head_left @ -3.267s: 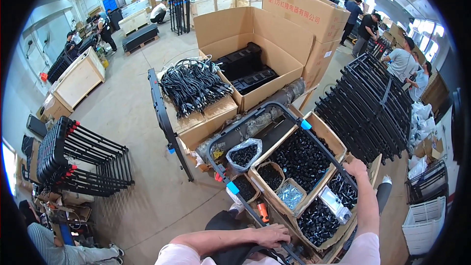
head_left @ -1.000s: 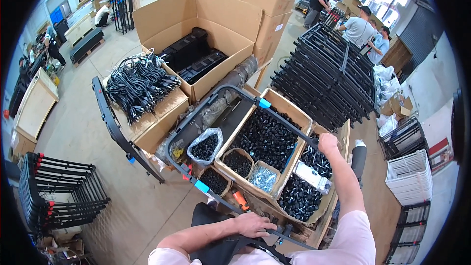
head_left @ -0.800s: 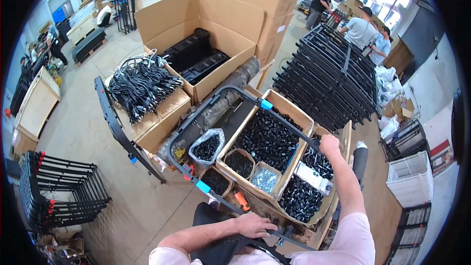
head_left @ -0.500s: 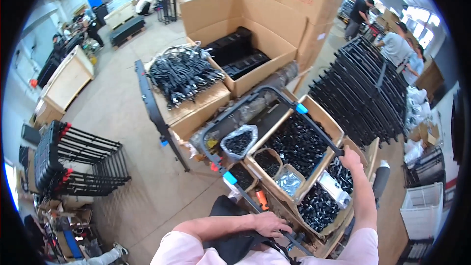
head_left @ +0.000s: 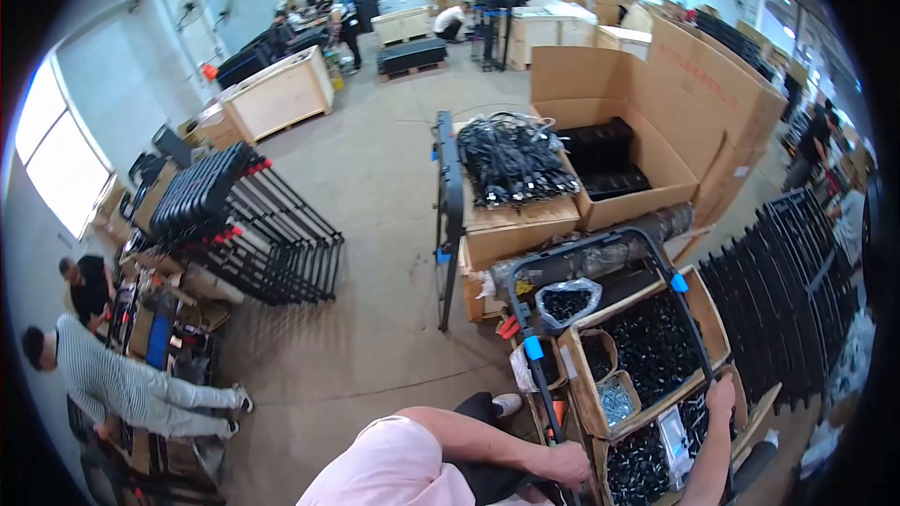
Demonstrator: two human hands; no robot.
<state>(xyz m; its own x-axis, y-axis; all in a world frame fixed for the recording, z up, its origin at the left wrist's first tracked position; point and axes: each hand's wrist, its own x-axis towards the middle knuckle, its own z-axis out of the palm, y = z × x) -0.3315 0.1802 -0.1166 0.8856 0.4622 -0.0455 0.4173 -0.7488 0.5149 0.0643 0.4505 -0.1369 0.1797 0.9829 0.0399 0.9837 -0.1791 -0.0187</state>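
A black U-shaped tubular frame (head_left: 521, 317) with blue clips arches over the parts trays in front of me. My left hand (head_left: 566, 464) is closed around its left tube near the lower edge, and my right hand (head_left: 720, 394) grips the right tube. Beneath the frame, a cardboard-sided tray holds many small black parts (head_left: 649, 349). Beside them are a bag of silver hardware (head_left: 616, 401) and a plastic bag of dark pieces (head_left: 567, 302). Nearer me are more black parts (head_left: 634, 470) and a white box (head_left: 673, 445). An orange-handled item (head_left: 560, 412) shows behind the left tube.
Bundled black cables (head_left: 516, 159) lie on a carton beside a large open box (head_left: 647, 197). A black upright frame (head_left: 448, 215) stands left of it. Stacked black frames stand left (head_left: 253, 225) and right (head_left: 783, 290). Two people work at the left bench, including one in stripes (head_left: 117, 370).
My view has swung left, so the trays and boxes now sit farther right and two people at the left bench show. Both hands still grip the frame.
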